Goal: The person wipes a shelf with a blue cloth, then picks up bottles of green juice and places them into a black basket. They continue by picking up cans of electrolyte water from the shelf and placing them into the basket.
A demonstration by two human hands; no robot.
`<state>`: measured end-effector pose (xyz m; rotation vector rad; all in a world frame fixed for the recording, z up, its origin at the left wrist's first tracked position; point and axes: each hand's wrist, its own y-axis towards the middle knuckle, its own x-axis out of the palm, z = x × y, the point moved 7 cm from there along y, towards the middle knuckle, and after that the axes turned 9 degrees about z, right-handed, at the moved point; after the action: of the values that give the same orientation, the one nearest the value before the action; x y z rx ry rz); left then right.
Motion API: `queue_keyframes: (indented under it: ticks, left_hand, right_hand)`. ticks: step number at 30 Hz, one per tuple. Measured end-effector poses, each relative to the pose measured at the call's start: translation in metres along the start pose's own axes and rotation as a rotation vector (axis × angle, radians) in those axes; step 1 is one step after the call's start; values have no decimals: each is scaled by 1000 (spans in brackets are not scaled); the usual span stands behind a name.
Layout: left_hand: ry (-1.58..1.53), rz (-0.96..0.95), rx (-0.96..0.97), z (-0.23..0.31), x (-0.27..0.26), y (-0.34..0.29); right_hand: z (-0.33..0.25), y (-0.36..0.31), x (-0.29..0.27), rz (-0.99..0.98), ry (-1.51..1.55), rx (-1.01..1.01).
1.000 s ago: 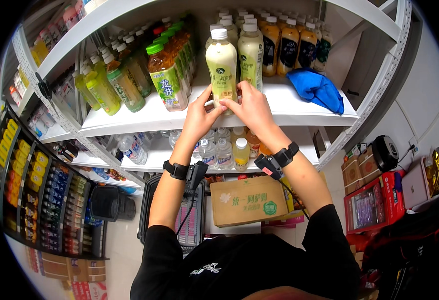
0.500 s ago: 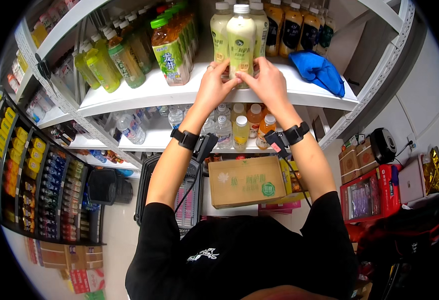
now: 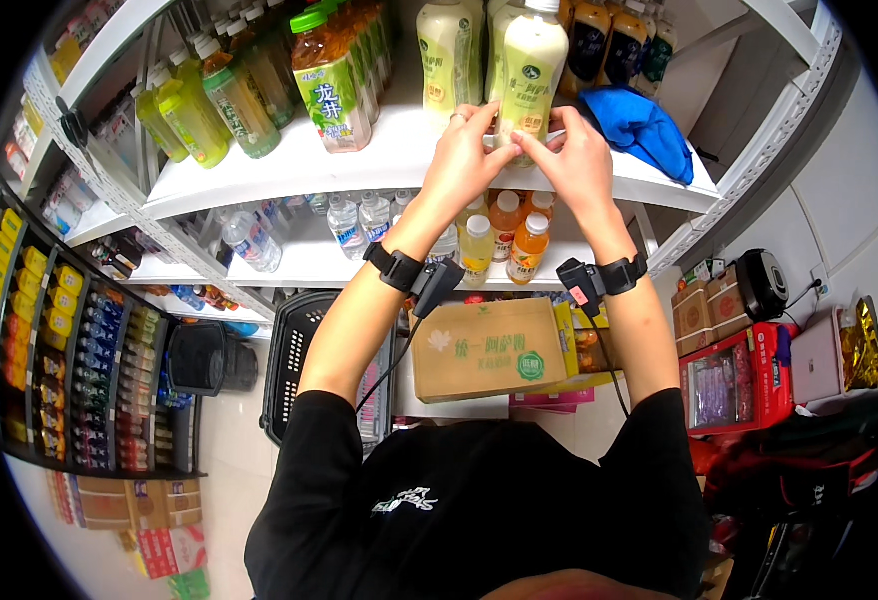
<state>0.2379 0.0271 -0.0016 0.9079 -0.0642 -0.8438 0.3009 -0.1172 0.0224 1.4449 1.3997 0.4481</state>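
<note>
A pale green drink bottle [image 3: 534, 75] with a white cap stands at the front of the white shelf [image 3: 389, 178]. My left hand [image 3: 469, 155] grips its lower left side, and my right hand [image 3: 577, 165] closes round its lower right side, thumbs meeting at the front. Similar pale bottles [image 3: 445, 60] are behind it and to its left. To the right of my right hand lies a crumpled blue cloth [image 3: 639, 130]. Dark-labelled bottles [image 3: 586, 45] line up behind the cloth. Left of my hands is a row of green-capped tea bottles [image 3: 331, 90].
On the lower shelf are orange drink bottles [image 3: 528, 250] and clear water bottles [image 3: 347, 225]. Below sit a cardboard box [image 3: 489, 348] and a black basket [image 3: 291, 370]. A packed snack rack [image 3: 84, 350] stands at left; a red box [image 3: 774, 375] is at right.
Both hands and the pale green bottle have moved right, toward the blue cloth. A gap now shows between it and the pale bottle on the left. My view has shifted slightly.
</note>
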Motion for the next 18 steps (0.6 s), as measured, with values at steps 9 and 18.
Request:
queue_keyframes:
  ticks: [9, 18]
  left_hand:
    - [126, 70, 95, -6, -29, -9]
    - [43, 259, -140, -23, -189, -119]
  right_hand:
    - [14, -2, 8, -75, -3, 38]
    - [6, -44, -26, 143, 369, 36]
